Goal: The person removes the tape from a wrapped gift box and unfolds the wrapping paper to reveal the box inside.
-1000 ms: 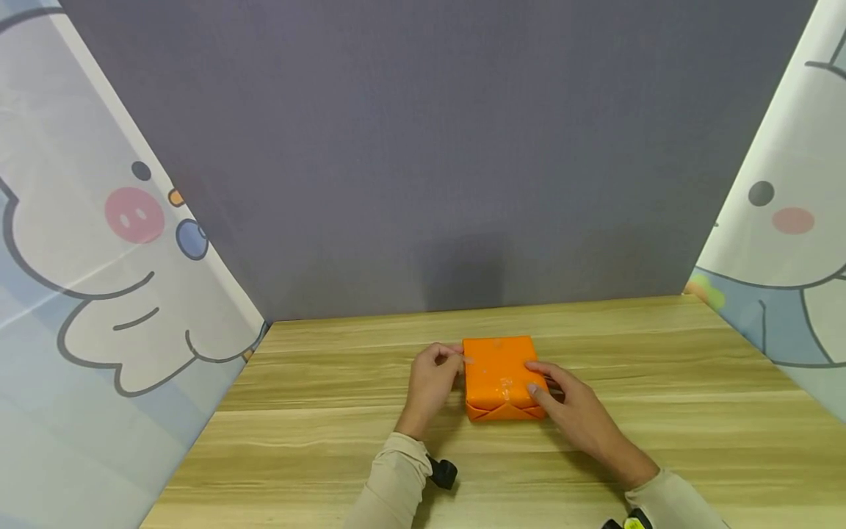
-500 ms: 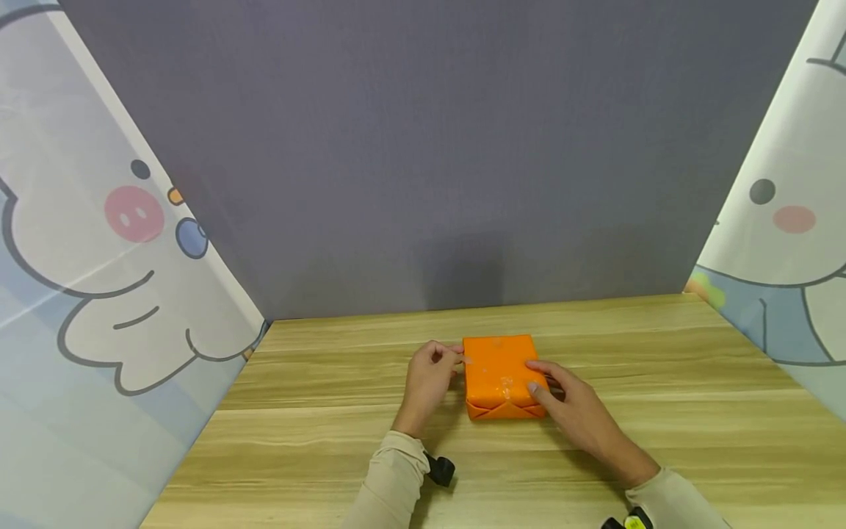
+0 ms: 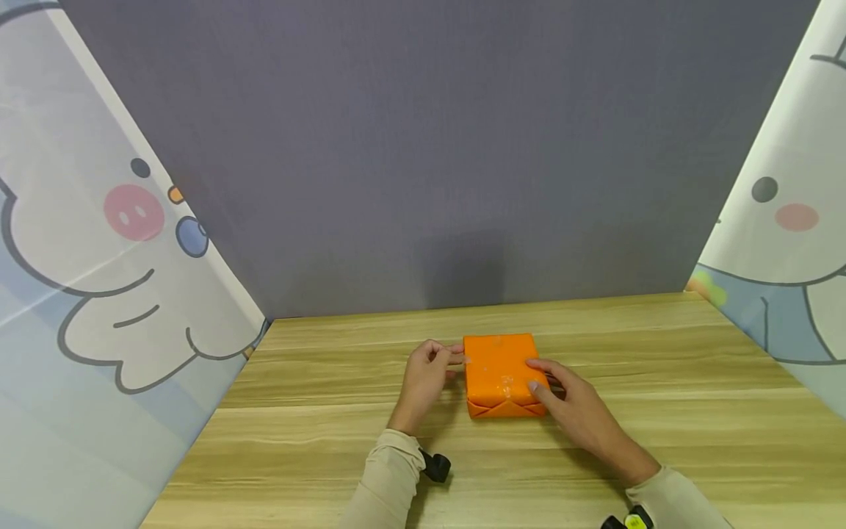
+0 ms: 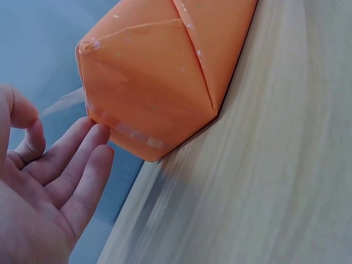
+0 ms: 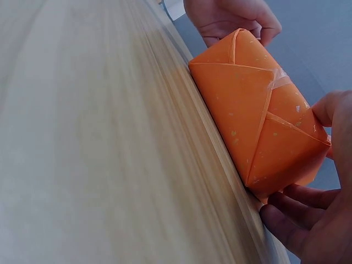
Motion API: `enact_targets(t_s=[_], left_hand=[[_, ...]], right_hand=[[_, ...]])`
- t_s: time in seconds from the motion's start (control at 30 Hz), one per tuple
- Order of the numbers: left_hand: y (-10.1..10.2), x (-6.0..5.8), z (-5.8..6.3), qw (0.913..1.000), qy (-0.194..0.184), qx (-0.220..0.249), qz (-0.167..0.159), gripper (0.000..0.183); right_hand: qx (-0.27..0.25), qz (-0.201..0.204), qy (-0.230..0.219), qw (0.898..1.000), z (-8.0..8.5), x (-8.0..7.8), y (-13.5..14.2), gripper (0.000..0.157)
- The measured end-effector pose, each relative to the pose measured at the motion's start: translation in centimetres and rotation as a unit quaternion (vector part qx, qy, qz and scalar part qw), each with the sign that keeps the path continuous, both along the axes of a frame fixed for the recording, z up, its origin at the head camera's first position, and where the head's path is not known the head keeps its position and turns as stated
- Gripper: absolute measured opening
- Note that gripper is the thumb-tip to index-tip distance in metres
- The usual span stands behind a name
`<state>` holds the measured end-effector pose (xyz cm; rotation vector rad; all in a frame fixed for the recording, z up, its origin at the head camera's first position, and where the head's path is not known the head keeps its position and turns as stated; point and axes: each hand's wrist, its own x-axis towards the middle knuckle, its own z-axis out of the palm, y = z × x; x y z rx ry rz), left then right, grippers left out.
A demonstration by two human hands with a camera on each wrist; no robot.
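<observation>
An orange paper-wrapped box lies on the wooden table, with folded flaps on its ends and bits of clear tape on its paper. At its left side is my left hand. In the left wrist view, the thumb and forefinger of that hand pinch the end of a strip of clear tape that stretches from the box's edge, while the other fingers touch the paper. My right hand grips the box from the right, thumb on the top near the front corner and fingers along the side and underneath, as the right wrist view shows.
The wood-grain table runs back to a grey panel. Cartoon-printed sheets hang on the left and right sides. Black wrist cameras sit on both cuffs.
My left hand has drawn slightly left, its thumb and forefinger farther from the box's edge. My right hand and the box have stayed put.
</observation>
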<state>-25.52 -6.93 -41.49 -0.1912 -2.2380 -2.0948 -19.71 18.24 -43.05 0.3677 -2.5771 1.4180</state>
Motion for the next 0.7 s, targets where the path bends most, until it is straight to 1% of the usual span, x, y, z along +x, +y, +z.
enact_targets(t_s=[0.3, 0.47, 0.7], left_hand=[[-0.4, -0.1, -0.3, 0.9999, 0.0, -0.009, 0.009, 0.019], [-0.6, -0.2, -0.4, 0.9999, -0.001, -0.013, 0.009, 0.018], [-1.1, -0.3, -0.5, 0.9998, -0.012, -0.003, 0.018, 0.016]], right_hand=[[-0.004, 0.0, -0.005, 1.0, -0.1, 0.0, -0.1, 0.043], [-0.006, 0.001, -0.003, 1.0, -0.1, 0.0, 0.0, 0.043], [-0.002, -0.001, 0.002, 1.0, 0.0, 0.0, 0.0, 0.042]])
